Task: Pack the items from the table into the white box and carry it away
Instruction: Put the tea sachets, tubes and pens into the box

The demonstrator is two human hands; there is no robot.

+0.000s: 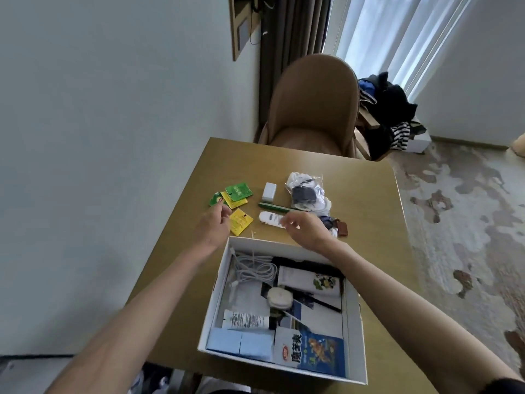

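Note:
The white box point(353, 331) sits at the table's near edge and holds a coiled white cable point(254, 270), tubes, a round pad and a blue snack bag. Beyond it on the table point(355, 180) lie green and yellow sachets point(235, 194), a white charger point(268, 191), a green stick point(277, 207), a white remote point(270, 218), a clear bag of dark items point(305, 191) and a small brown tag point(343, 229). My left hand point(213, 226) hovers by the yellow sachet point(241, 221), fingers apart. My right hand point(305, 227) is over the remote, fingers curled, holding nothing I can see.
A tan chair point(312, 109) stands at the table's far side. Dark clothes point(389, 109) are piled on a stand to the right. A wall runs along the left; patterned carpet point(460, 223) lies to the right.

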